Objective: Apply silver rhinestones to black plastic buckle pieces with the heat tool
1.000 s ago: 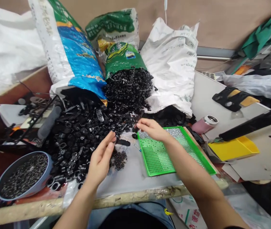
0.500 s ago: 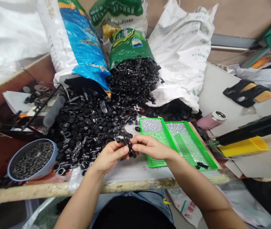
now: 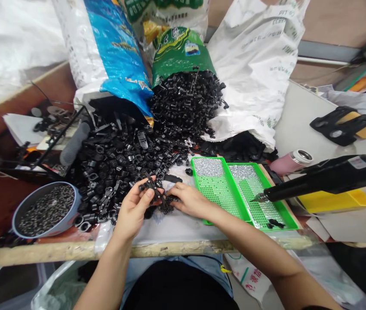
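My left hand (image 3: 136, 206) is closed on a jointed black plastic part (image 3: 153, 186), thumb on top, held above the white work surface. To its right, my right hand (image 3: 191, 200) has its fingers bent down into a small heap of tiny dark pieces (image 3: 166, 206). The fingertips are partly hidden there, so what they pinch cannot be made out. Behind both hands spreads a big heap of loose black plastic parts (image 3: 115, 159). Beside my right wrist lie two green trays (image 3: 223, 172) with small silvery pieces in their perforated beds.
A blue bowl (image 3: 75, 206) of small dark pieces stands at left. A black power screwdriver (image 3: 324, 181) reaches over the right tray from the right, above a yellow bin (image 3: 337, 201). A pink flask (image 3: 287, 161) lies behind. Sacks (image 3: 183, 54) line the back.
My hands, together on the black part before, have separated. The left keeps the part and has moved left; the right has gone down to the small heap. The screwdriver now hangs further left over the tray.
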### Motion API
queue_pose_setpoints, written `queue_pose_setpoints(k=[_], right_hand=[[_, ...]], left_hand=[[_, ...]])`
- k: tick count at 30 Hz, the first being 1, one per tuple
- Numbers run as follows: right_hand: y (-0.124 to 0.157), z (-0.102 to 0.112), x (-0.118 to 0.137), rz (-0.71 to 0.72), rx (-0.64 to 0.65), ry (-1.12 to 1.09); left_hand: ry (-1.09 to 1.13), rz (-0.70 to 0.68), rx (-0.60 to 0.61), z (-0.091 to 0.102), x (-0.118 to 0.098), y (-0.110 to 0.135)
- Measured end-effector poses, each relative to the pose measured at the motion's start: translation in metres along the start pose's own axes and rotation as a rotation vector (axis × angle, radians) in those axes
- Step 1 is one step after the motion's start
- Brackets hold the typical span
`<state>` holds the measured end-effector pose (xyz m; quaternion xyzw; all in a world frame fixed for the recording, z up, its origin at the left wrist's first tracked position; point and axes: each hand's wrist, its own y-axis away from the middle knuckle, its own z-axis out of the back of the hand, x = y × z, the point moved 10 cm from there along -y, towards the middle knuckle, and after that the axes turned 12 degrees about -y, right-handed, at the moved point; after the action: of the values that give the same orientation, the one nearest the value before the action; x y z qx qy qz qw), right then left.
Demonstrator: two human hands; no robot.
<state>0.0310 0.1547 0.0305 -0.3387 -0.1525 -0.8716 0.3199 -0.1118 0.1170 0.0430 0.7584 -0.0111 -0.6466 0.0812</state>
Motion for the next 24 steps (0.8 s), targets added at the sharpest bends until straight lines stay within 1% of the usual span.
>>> queue_pose_setpoints(k=[2,4,7,10,12,15,17,20,24], right_hand=[[0.001,-0.001,-0.001,-0.004,0.007,-0.021],[0.002,0.006,-0.005,-0.004,-0.029,-0.105],[0.005,0.020,-0.015,-0.016,-0.120,-0.340],[0.010,0.031,-0.022,-0.014,-0.214,-0.579],[0.013,0.030,-0.023,-0.038,-0.206,-0.759],[0.017,0.023,-0.015,-0.081,-0.131,-1.002],[0.019,0.024,-0.003,-0.058,-0.109,-1.063],[0.020,0.029,0.010,-0.022,-0.113,-1.067],[0.019,0.032,0.014,-0.015,-0.134,-1.006]], left_hand=[[-0.011,-0.005,-0.001,0.001,-0.001,0.001],[-0.017,-0.013,-0.009,0.003,-0.002,0.002],[-0.024,-0.019,-0.014,0.004,-0.001,0.002],[-0.031,-0.022,0.022,-0.004,0.002,0.002],[-0.038,-0.042,0.032,-0.009,0.002,0.002],[-0.069,-0.085,0.033,-0.014,-0.001,0.002],[-0.094,-0.105,0.045,-0.017,-0.003,0.003],[-0.130,-0.127,0.071,-0.022,-0.008,0.005],[-0.150,-0.148,0.097,-0.025,-0.013,0.009]])
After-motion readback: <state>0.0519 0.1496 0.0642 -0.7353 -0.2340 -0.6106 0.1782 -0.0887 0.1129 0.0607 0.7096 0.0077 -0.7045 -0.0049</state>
